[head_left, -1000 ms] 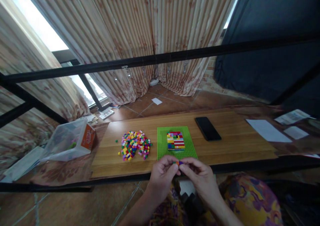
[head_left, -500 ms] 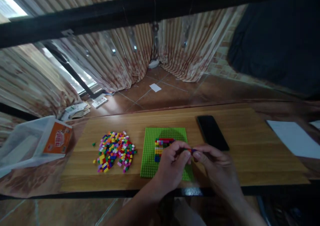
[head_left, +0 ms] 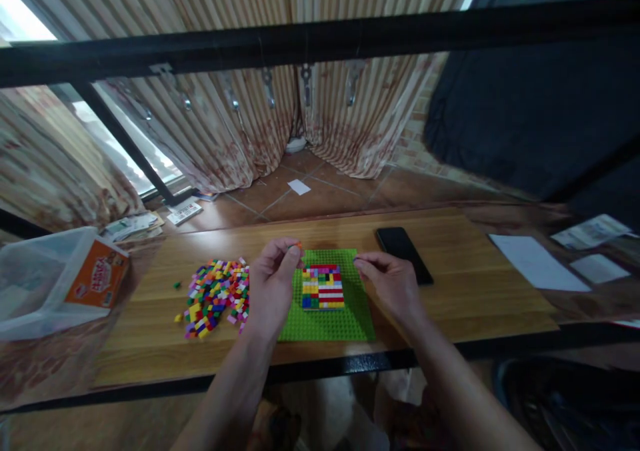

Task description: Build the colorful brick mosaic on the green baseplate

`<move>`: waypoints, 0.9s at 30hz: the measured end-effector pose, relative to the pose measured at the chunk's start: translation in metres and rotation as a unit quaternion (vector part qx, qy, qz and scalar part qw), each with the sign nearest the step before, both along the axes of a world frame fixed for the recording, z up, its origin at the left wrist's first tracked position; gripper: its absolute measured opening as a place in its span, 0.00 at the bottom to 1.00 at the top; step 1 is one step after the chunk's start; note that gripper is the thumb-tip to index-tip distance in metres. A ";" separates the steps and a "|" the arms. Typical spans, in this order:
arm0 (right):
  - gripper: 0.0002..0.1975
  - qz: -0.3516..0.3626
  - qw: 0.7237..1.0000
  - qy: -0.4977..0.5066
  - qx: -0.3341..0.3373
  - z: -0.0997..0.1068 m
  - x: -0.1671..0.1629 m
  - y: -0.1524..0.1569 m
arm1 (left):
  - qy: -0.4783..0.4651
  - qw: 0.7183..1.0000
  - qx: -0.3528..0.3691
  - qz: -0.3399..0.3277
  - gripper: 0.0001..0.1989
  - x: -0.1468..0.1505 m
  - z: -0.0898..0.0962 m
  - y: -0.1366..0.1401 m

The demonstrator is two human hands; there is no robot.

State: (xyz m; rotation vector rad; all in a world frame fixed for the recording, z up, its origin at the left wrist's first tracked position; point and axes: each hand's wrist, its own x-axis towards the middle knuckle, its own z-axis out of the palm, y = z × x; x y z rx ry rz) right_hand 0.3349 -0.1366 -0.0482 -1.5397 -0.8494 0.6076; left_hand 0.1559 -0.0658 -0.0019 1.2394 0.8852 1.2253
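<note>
My left hand (head_left: pixel 273 284) is raised over the left edge of the green studded baseplate (head_left: pixel 330 329), its thumb and fingers pinched on a small orange toy brick (head_left: pixel 299 245). At the plate's right edge, my right hand (head_left: pixel 393 281) pinches a tiny dark brick (head_left: pixel 357 260), perhaps blue or purple; most of it is hidden by the fingertips. Between the hands, a square block of coloured bricks (head_left: pixel 323 290) is built on the plate, with red and white stripes at its right. Left of my left hand lies a heap of loose mixed bricks (head_left: pixel 215 294), partly covered by that hand.
A black phone (head_left: pixel 404 254) lies on the wooden board (head_left: pixel 465 284), right of the plate. At the far left stands a clear plastic bin (head_left: pixel 37 284) with an orange label. White paper (head_left: pixel 537 262) lies to the right. A dark bar (head_left: pixel 320 31) crosses above.
My hands, together over the plate's right side before, have moved apart, the left one going left and up. A small brick is now in each hand, and the built block is uncovered. The view has shifted.
</note>
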 end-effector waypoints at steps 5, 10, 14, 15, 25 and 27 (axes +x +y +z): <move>0.09 0.036 0.996 -0.076 -0.027 -0.010 -0.004 0.014 | -0.007 0.999 -0.052 0.004 0.10 -0.004 -0.003 0.019; 0.10 0.046 0.993 -0.091 -0.052 -0.026 -0.004 0.020 | -0.018 0.994 -0.105 0.006 0.14 -0.008 -0.023 0.028; 0.11 0.049 0.994 -0.078 -0.063 -0.034 -0.005 0.022 | -0.006 0.994 -0.109 0.003 0.14 -0.011 -0.037 0.028; 0.11 0.051 0.994 -0.071 -0.068 -0.035 -0.006 0.023 | -0.001 0.994 -0.108 0.002 0.14 -0.012 -0.040 0.027; 0.09 0.124 0.987 -0.061 -0.087 -0.030 -0.001 0.027 | 0.022 0.991 -0.128 -0.024 0.08 -0.010 -0.061 0.024; 0.09 0.135 0.986 -0.042 -0.091 -0.031 0.000 0.028 | 0.028 0.991 -0.129 -0.031 0.08 -0.008 -0.063 0.023</move>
